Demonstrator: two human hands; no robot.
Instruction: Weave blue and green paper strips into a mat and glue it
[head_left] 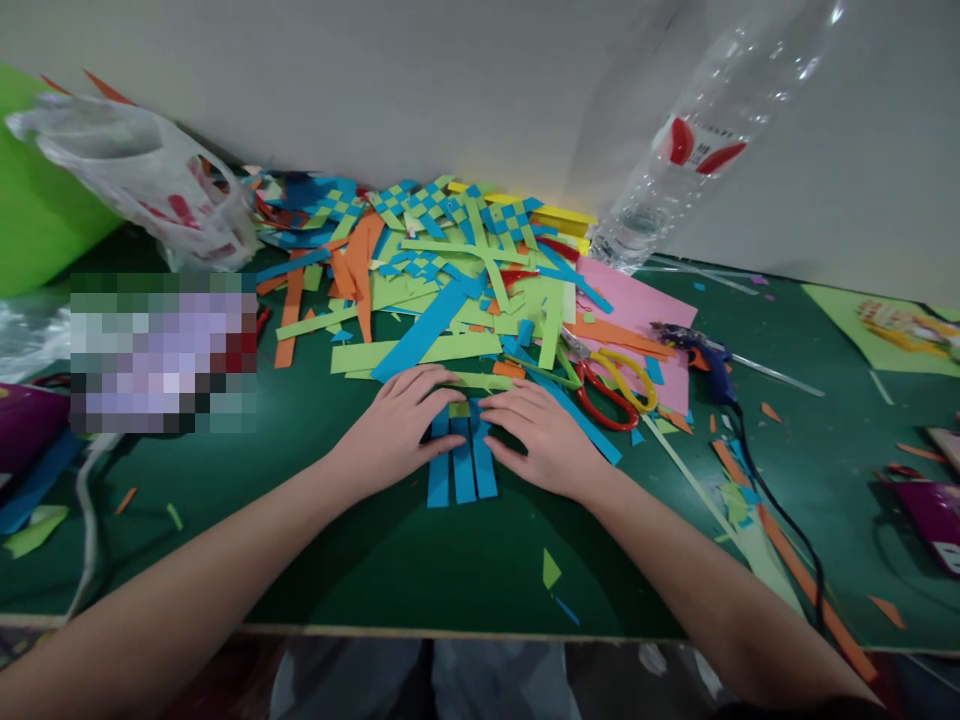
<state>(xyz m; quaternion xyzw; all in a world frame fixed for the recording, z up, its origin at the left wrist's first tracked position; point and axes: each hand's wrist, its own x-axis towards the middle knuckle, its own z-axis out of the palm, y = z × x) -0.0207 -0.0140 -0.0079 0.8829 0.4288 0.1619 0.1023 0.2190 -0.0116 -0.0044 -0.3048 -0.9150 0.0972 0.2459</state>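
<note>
Three blue paper strips [463,470] lie side by side on the green tabletop in front of me, their near ends fanned slightly apart. A small light-green paper piece [459,409] crosses them near the top. My left hand [409,425] rests on the left side of the strips, fingers stretched out and thumb apart. My right hand [536,430] mirrors it on the right, fingertips on the strips' upper part and thumb beside the right strip. A light-green strip [480,381] runs just beyond my fingertips, partly hidden by both hands.
Behind my hands spreads a heap of paper strips [450,300] with blue-green woven pieces. Scissors [611,385] and a corded glue gun [701,360] lie right of it. A plastic bottle [697,150] leans at the wall; a plastic bag [165,190] stands left. Scraps dot the tabletop [337,570].
</note>
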